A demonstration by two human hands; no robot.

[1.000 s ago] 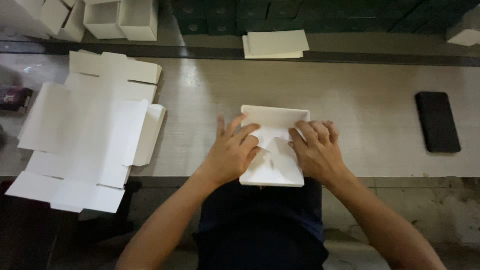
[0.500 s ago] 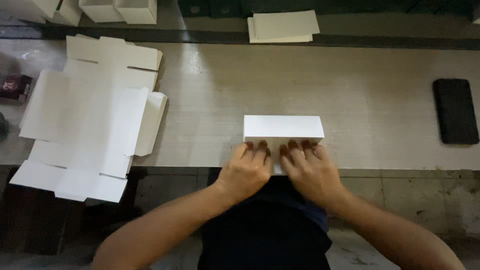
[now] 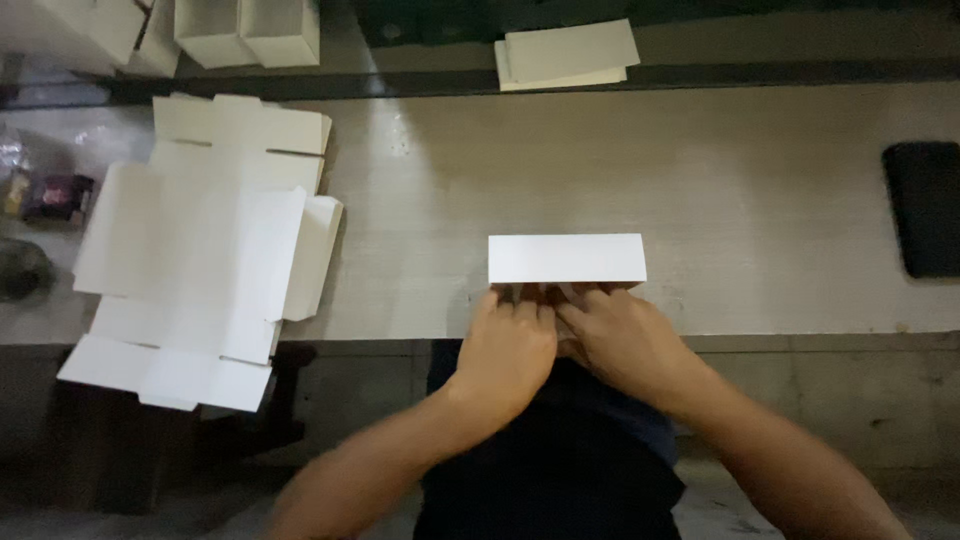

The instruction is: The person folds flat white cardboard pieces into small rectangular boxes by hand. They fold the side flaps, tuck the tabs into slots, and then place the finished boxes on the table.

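Observation:
A white folded cardboard box [image 3: 566, 258] stands at the near edge of the pale table [image 3: 700, 200], its far wall upright as a flat white strip. My left hand [image 3: 508, 345] and my right hand [image 3: 618, 335] press side by side against its near side, fingers curled onto the card. The lower part of the box is hidden behind my hands.
A stack of flat white box blanks [image 3: 205, 240] lies at the left and hangs over the table edge. Folded white boxes [image 3: 248, 30] stand at the back left, flat cream sheets [image 3: 568, 52] at the back centre. A black phone [image 3: 922, 208] rests at the right.
The box was lying open under my hands with its inside showing. It has been folded up so its far wall stands, and my hands slid back to the near edge.

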